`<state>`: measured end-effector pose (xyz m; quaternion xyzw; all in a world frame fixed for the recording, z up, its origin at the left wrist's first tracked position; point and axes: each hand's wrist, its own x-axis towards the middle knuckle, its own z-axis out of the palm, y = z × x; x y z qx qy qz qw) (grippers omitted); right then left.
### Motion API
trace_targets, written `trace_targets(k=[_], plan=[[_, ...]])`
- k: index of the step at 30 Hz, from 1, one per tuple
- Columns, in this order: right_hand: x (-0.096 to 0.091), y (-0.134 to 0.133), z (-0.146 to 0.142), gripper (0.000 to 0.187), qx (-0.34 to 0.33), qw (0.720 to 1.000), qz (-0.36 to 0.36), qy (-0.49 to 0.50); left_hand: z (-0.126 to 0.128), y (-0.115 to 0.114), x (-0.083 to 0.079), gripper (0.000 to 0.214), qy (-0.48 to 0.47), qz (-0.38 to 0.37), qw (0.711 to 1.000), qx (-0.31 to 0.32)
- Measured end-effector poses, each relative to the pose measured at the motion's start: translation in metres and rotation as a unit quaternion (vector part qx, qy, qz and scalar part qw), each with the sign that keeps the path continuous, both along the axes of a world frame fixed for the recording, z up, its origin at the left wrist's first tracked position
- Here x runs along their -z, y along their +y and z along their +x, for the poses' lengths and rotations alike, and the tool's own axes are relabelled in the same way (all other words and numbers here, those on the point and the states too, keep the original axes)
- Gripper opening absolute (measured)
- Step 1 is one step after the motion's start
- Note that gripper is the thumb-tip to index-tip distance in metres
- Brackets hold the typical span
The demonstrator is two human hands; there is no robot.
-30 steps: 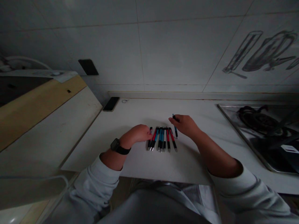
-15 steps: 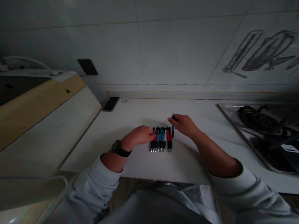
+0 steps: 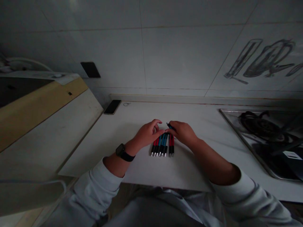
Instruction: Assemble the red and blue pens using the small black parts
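The pens (image 3: pixel 162 147) lie side by side on the table (image 3: pixel 142 171), long axes toward you. At their far ends, your right hand (image 3: pixel 183 131) pinches one dark pen (image 3: pixel 170 126); your left hand (image 3: pixel 146 135), nearer the left pens, keeps its fingers curved, thumb apart.

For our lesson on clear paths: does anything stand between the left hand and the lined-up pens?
Nothing visible does: the left hand is at the pens, partly covering their far ends. The phone lies off to the left, out of the way.
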<state>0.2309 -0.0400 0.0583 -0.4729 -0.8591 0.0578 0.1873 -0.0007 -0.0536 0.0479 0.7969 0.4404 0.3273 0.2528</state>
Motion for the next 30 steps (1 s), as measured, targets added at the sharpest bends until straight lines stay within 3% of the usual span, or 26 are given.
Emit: trace_targets(k=[3,6,8,12,14,20,30], plan=[[0.007,-0.005,-0.007,0.032,-0.017,0.998,-0.002,-0.055,0.006,0.000,0.007,0.037,-0.037,-0.004,0.999,0.027],[0.012,-0.005,-0.011,0.031,-0.033,0.997,-0.009,-0.065,0.008,0.003,0.011,0.019,-0.046,0.000,0.998,0.037],[0.015,-0.001,-0.009,0.028,-0.019,0.999,-0.016,-0.038,0.006,0.009,0.013,0.011,-0.054,0.005,0.999,0.007],[0.020,0.014,0.003,0.025,0.033,0.995,-0.013,0.089,-0.006,0.030,0.020,0.014,-0.095,0.010,0.991,-0.098],[0.024,0.022,0.008,0.023,0.036,0.989,-0.016,0.141,-0.011,0.040,0.026,0.017,-0.109,-0.004,0.987,-0.122],[0.042,0.039,0.014,0.028,0.048,0.981,-0.052,0.183,-0.015,0.055,0.039,0.019,-0.117,-0.017,0.986,-0.120],[0.049,0.038,0.009,0.030,0.023,0.980,-0.061,0.188,-0.015,0.052,0.035,0.023,-0.133,-0.028,0.987,-0.087]])
